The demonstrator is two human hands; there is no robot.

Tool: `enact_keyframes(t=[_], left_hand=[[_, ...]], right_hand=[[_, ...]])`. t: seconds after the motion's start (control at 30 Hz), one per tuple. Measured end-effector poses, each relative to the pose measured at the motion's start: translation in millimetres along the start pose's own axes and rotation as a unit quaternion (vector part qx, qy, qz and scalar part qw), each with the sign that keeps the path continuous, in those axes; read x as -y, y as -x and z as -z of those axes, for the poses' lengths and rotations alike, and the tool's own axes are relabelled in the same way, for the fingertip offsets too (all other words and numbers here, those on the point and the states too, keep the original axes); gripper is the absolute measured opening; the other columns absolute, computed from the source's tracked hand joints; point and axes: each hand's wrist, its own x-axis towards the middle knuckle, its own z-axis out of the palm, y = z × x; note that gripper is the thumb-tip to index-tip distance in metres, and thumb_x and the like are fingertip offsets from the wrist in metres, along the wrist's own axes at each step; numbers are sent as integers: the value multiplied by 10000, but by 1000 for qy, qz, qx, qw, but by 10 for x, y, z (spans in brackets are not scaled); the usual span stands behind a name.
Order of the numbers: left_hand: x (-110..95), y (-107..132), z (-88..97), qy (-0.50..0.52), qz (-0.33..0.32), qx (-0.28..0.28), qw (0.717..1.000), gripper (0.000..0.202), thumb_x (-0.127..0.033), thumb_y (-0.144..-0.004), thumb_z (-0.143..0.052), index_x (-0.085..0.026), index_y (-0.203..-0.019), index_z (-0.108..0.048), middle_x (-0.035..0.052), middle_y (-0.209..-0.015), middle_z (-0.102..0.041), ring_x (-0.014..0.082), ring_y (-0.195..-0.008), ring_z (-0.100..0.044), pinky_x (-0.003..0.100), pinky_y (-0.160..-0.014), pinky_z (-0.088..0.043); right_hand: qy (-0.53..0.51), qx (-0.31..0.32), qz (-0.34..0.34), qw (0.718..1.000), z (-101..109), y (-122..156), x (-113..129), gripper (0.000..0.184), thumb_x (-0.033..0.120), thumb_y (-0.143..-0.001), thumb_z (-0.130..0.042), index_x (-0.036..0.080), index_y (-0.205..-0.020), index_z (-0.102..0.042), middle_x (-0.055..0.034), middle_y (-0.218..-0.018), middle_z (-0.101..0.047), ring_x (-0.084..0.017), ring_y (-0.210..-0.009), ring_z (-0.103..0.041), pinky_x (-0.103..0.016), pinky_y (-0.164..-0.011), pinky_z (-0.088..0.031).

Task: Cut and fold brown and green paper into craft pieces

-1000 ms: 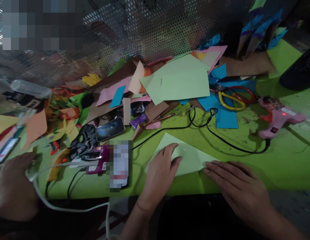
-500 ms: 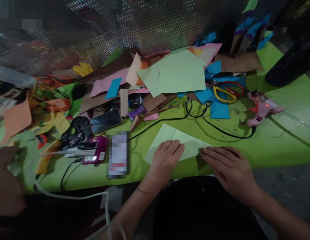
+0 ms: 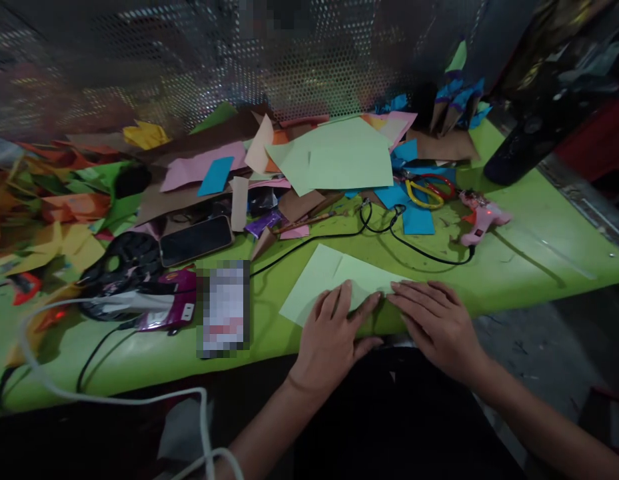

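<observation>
A pale green sheet of paper (image 3: 314, 280) lies folded at the front edge of the green table (image 3: 529, 267). My left hand (image 3: 332, 327) rests on its near side with the fingers spread and the thumb pointing right. On the paper's right corner, my right hand (image 3: 434, 323) lies flat, its fingers stretched out to the left and close together. Both sets of fingertips nearly meet along the near edge, which they partly cover. A black cord (image 3: 289, 252) runs behind the sheet to a pink glue gun (image 3: 482, 220) at the right.
Left of the paper lie a blurred-out phone (image 3: 224, 310), a dark phone (image 3: 196, 241) and a purple power strip (image 3: 174, 303). Behind are stacked green sheets (image 3: 349, 160), yellow-and-red scissors (image 3: 426, 190) and colored scraps (image 3: 74, 203). A dark bottle (image 3: 514, 157) stands at the back right.
My left hand has gone from curled fingers to spread ones and shifted toward the right hand. The right hand stays on the paper's corner. The view has turned, and a person's hand at left is gone.
</observation>
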Motion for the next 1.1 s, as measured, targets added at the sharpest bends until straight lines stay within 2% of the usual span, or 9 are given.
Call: enact_keyframes(t=[0.1,0.27,0.37,0.5,0.67,0.87,1.0,1.1], left_hand=[[6,-3,-14,-3,0,-4,1000,676,-606,-824,-561,-304,-1420,-457,152,-1426,-466,311,-1238,-467,477,-1035,-396],[11,3,-34,0,0,-11,1000,571,-564,-835,-577,-253,-1314,-583,171,-1421,-486,319,-1233,-478,473,-1039,-400],[13,7,-37,-5,1,-21,1000,584,-577,-844,-556,-296,-1356,-550,153,-1422,-493,311,-1243,-476,458,-1043,-392],[20,2,-34,-11,-4,-32,999,653,-626,-850,-501,-380,-1448,-410,118,-1408,-513,297,-1233,-490,448,-1032,-393],[33,15,-39,2,-4,-32,999,649,-622,-860,-492,-371,-1452,-407,108,-1438,-497,293,-1262,-482,439,-1057,-371],[102,165,-41,23,-12,-25,999,604,-561,-918,-442,-324,-1470,-381,67,-1537,-392,263,-1377,-396,445,-1134,-269],[171,334,-33,32,14,-12,999,603,-563,-920,-437,-326,-1471,-373,0,-1549,-372,259,-1421,-332,462,-1191,-127],[208,466,-5,36,38,-5,999,605,-560,-922,-439,-324,-1474,-363,-19,-1538,-386,237,-1422,-334,455,-1209,-39]], right_hand=[[4,8,11,1000,-20,-17,172,425,167,-924,-524,244,-1341,-546,-51,-1356,-610,-199,-1278,-534,-437,-1103,-315],[-9,59,27,998,-101,-39,311,453,227,-949,-492,217,-1401,-472,-61,-1413,-557,-189,-1321,-491,-432,-1112,-311],[8,62,-12,998,-90,-2,239,456,268,-957,-492,234,-1411,-457,-57,-1423,-544,-201,-1306,-505,-437,-1103,-296],[33,44,-45,997,-10,77,85,406,250,-957,-505,268,-1363,-497,-24,-1391,-578,-197,-1276,-536,-433,-1078,-291],[52,28,-55,997,36,143,-21,379,223,-952,-517,269,-1327,-523,-17,-1361,-607,-199,-1253,-558,-437,-1074,-278],[60,19,-53,997,27,184,-63,381,220,-930,-556,280,-1306,-540,-7,-1331,-631,-215,-1240,-568,-430,-1049,-304],[64,16,-46,997,20,204,-101,406,206,-914,-574,277,-1312,-543,-17,-1325,-635,-225,-1220,-584,-426,-1040,-318],[67,14,-36,997,15,211,-122,417,212,-908,-578,274,-1319,-541,-25,-1318,-640,-233,-1207,-593,-427,-1034,-327]])
